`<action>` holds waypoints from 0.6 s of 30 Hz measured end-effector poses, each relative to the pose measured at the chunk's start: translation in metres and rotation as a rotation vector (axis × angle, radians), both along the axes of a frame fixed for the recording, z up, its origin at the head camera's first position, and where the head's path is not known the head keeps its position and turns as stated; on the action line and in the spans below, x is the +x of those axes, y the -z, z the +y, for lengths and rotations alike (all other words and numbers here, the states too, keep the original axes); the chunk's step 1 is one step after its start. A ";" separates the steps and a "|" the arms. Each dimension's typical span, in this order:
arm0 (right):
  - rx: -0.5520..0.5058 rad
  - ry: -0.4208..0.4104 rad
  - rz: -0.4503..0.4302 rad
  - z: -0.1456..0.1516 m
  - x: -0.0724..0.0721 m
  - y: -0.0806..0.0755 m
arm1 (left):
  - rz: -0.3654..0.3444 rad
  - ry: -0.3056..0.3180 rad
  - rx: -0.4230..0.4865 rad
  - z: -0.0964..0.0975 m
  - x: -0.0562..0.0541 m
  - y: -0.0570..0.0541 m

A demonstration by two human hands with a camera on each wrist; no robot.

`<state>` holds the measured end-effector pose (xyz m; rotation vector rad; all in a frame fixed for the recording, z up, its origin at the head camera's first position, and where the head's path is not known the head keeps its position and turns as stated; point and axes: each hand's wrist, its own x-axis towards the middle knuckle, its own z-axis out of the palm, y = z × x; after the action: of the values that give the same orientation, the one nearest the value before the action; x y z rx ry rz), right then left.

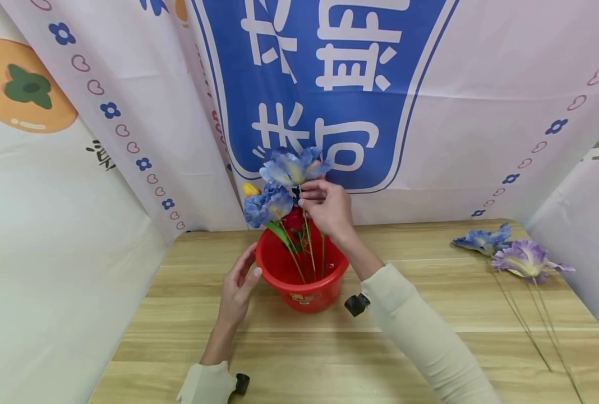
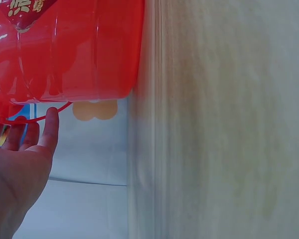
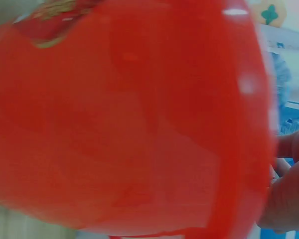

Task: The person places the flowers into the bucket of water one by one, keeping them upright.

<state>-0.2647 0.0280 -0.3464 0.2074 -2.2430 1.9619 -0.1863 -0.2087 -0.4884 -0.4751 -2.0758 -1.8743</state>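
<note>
A red bucket (image 1: 304, 300) stands on the wooden table with artificial flowers and their stems inside. My right hand (image 1: 328, 207) pinches the stem of a pale blue flower (image 1: 291, 168) above the bucket. A second blue flower (image 1: 268, 206), a yellow bud (image 1: 250, 189) and a red flower (image 1: 293, 219) sit close by it. At the bucket's left side, my left hand (image 1: 239, 286) touches the rim with relaxed fingers; in the left wrist view its fingers (image 2: 50, 132) lie at the thin red handle (image 2: 37, 119). The bucket wall blocks most of the right wrist view.
On the table's right side lie a blue flower (image 1: 483, 240) and a purple flower (image 1: 524, 259), their long stems pointing toward the front. A printed cloth (image 1: 471, 112) hangs behind the table (image 1: 405, 314), and white cloth walls flank both sides.
</note>
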 end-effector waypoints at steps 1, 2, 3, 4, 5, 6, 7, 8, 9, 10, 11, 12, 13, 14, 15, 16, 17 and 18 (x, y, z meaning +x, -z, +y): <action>0.005 -0.001 -0.002 -0.001 0.000 0.003 | -0.001 0.001 0.000 0.000 0.000 0.000; 0.012 -0.004 -0.003 -0.002 0.000 0.006 | -0.002 0.002 0.002 0.000 0.000 0.000; 0.021 -0.006 -0.004 -0.002 0.000 0.009 | -0.002 0.003 0.002 0.001 0.000 0.000; 0.032 -0.010 -0.003 -0.003 0.000 0.011 | -0.002 0.004 0.003 0.000 0.000 0.000; 0.046 -0.013 0.000 -0.004 0.000 0.014 | -0.003 0.005 0.004 0.001 0.000 0.000; 0.062 -0.014 0.001 -0.004 0.001 0.016 | -0.003 0.006 0.005 0.000 0.000 0.000; 0.081 -0.015 0.004 -0.005 0.001 0.018 | -0.004 0.008 0.007 0.001 0.000 0.000; 0.099 -0.016 0.004 -0.005 0.002 0.020 | -0.002 0.010 0.010 0.001 0.000 0.000; 0.113 -0.018 0.002 -0.005 0.002 0.021 | 0.000 0.012 0.012 0.001 0.000 0.000; 0.124 -0.021 0.001 -0.005 0.003 0.023 | 0.000 0.013 0.014 0.001 0.000 0.000; 0.135 -0.023 -0.001 -0.005 0.003 0.024 | 0.002 0.014 0.015 0.001 0.000 0.000; 0.141 -0.026 -0.006 -0.005 0.004 0.025 | 0.003 0.014 0.016 0.001 0.000 0.000; 0.150 -0.029 -0.006 -0.004 0.004 0.026 | 0.003 0.013 0.016 0.001 0.000 0.000; 0.156 -0.031 -0.009 -0.004 0.005 0.028 | 0.004 0.012 0.015 0.001 0.000 0.000; 0.162 -0.034 -0.010 -0.004 0.005 0.029 | 0.004 0.012 0.014 0.001 0.000 0.000; 0.168 -0.035 -0.012 -0.003 0.006 0.030 | 0.003 0.011 0.013 0.000 0.000 0.000; 0.172 -0.036 -0.015 -0.003 0.007 0.032 | 0.003 0.010 0.012 0.000 0.000 0.000; 0.174 -0.037 -0.018 -0.003 0.008 0.033 | 0.002 0.010 0.013 0.000 0.000 0.000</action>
<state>-0.2571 0.0253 -0.3794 0.2548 -2.4394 1.7924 -0.1868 -0.2084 -0.4887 -0.4852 -2.0622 -1.8905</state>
